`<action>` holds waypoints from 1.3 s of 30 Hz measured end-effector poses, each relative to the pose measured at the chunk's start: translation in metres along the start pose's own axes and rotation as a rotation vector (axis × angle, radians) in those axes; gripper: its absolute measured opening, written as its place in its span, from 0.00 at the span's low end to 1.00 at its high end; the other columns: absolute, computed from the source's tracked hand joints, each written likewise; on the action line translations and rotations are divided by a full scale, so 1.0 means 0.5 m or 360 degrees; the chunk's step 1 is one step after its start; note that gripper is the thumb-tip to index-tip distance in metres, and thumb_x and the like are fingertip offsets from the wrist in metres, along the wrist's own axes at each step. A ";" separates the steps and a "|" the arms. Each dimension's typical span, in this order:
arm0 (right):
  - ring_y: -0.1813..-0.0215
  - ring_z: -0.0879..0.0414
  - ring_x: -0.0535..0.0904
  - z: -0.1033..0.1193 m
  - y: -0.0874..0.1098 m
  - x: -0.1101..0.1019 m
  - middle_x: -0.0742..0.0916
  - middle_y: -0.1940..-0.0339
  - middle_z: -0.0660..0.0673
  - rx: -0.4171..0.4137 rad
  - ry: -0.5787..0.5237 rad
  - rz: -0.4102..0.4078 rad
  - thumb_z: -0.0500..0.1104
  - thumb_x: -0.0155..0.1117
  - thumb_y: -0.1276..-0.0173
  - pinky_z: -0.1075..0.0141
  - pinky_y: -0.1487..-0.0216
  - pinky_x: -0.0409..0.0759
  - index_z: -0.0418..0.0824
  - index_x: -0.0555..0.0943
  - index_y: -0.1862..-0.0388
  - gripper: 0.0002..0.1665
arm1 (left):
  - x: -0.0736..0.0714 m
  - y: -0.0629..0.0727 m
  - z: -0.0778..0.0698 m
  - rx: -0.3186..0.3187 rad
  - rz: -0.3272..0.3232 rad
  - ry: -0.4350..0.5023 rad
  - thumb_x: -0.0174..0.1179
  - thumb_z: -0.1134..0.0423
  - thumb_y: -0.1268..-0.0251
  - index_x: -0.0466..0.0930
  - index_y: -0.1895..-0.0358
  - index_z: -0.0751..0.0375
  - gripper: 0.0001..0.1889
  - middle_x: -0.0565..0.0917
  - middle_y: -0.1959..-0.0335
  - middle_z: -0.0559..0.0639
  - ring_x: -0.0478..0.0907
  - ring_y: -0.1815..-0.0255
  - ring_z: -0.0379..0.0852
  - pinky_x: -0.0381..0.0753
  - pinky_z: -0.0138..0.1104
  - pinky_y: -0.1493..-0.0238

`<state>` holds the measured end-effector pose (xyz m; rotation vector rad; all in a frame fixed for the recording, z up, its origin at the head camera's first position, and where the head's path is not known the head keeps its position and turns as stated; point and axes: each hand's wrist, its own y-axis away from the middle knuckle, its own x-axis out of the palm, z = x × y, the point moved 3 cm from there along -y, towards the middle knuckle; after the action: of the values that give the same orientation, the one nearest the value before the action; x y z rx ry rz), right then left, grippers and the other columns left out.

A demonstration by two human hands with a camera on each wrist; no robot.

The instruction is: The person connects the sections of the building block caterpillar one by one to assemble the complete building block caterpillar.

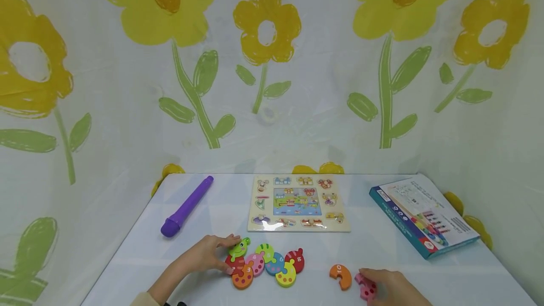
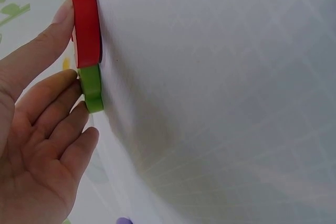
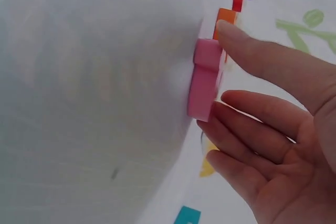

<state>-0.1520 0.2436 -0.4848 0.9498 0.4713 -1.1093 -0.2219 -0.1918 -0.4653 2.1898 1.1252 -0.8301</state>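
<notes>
Joined number pieces form a wooden caterpillar puzzle (image 1: 256, 265), with a smiling green head piece (image 1: 239, 248) at its left end. My left hand (image 1: 208, 253) holds that end, thumb at the red piece (image 2: 87, 29) and fingertips against the head. To the right, my right hand (image 1: 396, 289) pinches a loose pink puzzle piece (image 1: 366, 287), which has dark red dots. In the right wrist view, the thumb lies along the upper part of the pink piece and the fingertips touch its lower end. An orange piece (image 1: 345, 277) marked 10 lies between the puzzle and the right hand.
A purple toy microphone (image 1: 187, 208) lies at the back left. Behind the caterpillar is a wooden picture puzzle board (image 1: 298, 228). A teal-edged box (image 1: 425, 216) lies at the right. Flower-printed cloth (image 1: 306, 126) hangs behind the white table (image 1: 136, 249).
</notes>
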 end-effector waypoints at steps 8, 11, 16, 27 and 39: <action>0.47 0.44 0.78 0.001 0.000 -0.007 0.84 0.47 0.43 -0.0009 0.0035 -0.0034 0.45 0.79 0.53 0.43 0.47 0.78 0.36 0.79 0.41 0.38 | 0.001 -0.001 0.002 0.0004 -0.0004 0.0000 0.77 0.56 0.58 0.74 0.35 0.54 0.40 0.70 0.33 0.58 0.63 0.31 0.63 0.63 0.62 0.37; 0.45 0.41 0.78 0.003 0.002 -0.018 0.84 0.46 0.42 -0.0013 0.0051 -0.0072 0.46 0.79 0.52 0.43 0.47 0.78 0.36 0.78 0.40 0.39 | 0.001 -0.002 0.003 0.0016 -0.0003 -0.0016 0.77 0.56 0.58 0.74 0.35 0.54 0.40 0.71 0.33 0.58 0.64 0.31 0.62 0.64 0.61 0.37; 0.42 0.39 0.77 0.016 0.006 -0.041 0.84 0.46 0.42 -0.0081 0.0018 -0.0129 0.45 0.79 0.51 0.45 0.47 0.79 0.36 0.78 0.40 0.38 | 0.002 -0.002 0.003 0.0030 -0.0004 -0.0030 0.77 0.56 0.58 0.74 0.35 0.54 0.40 0.71 0.34 0.59 0.64 0.32 0.63 0.66 0.60 0.38; 0.42 0.38 0.77 0.056 -0.007 -0.059 0.83 0.43 0.39 -0.0584 0.0033 -0.0065 0.49 0.76 0.45 0.44 0.47 0.78 0.35 0.78 0.40 0.36 | 0.002 0.000 0.004 0.0033 -0.0003 -0.0020 0.77 0.56 0.58 0.74 0.35 0.55 0.40 0.71 0.34 0.60 0.64 0.32 0.63 0.65 0.61 0.37; 0.41 0.43 0.78 0.125 -0.052 -0.052 0.83 0.43 0.46 -0.0868 0.0082 -0.0034 0.50 0.74 0.42 0.49 0.48 0.81 0.38 0.80 0.41 0.32 | 0.001 -0.003 0.003 0.0006 0.0008 -0.0009 0.77 0.56 0.57 0.74 0.35 0.54 0.39 0.70 0.33 0.60 0.63 0.31 0.63 0.65 0.61 0.37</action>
<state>-0.1937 0.2021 -0.4422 0.4944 0.7801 -0.9067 -0.2234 -0.1916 -0.4670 2.1911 1.1159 -0.8359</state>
